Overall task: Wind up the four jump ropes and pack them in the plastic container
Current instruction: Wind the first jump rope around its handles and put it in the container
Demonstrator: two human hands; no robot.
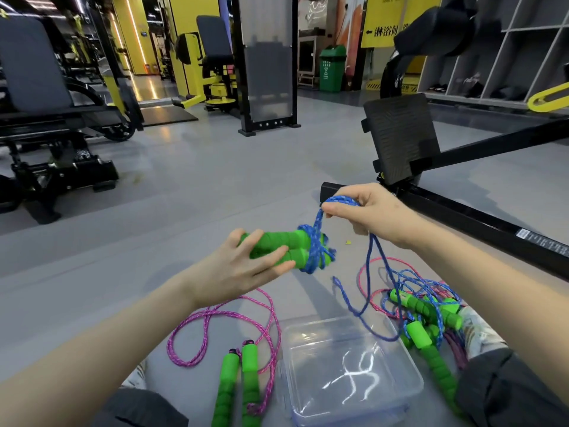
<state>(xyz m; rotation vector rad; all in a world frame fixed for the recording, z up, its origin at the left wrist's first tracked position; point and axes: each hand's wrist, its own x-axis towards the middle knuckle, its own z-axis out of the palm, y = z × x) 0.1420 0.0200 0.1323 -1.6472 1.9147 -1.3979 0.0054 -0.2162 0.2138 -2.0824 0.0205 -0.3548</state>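
Observation:
My left hand (243, 266) grips two green foam handles (286, 245) held side by side above the floor. Blue cord (317, 251) is wrapped around their right ends. My right hand (372, 211) pinches a loop of the same blue rope (369, 272), which trails down over the clear plastic container (409, 374). That container sits on the floor between my knees, with nothing inside. A pink rope (215, 322) with two green handles (237, 386) lies loose to its left. A tangled pile of blue and pink ropes with green handles (425, 315) rests at its right.
The black frame of a gym machine (462, 217) with a footplate (400, 137) runs close behind my right hand. Grey floor stretches ahead. Weight machines (46, 118) stand far left, a green bin (331, 69) at the back.

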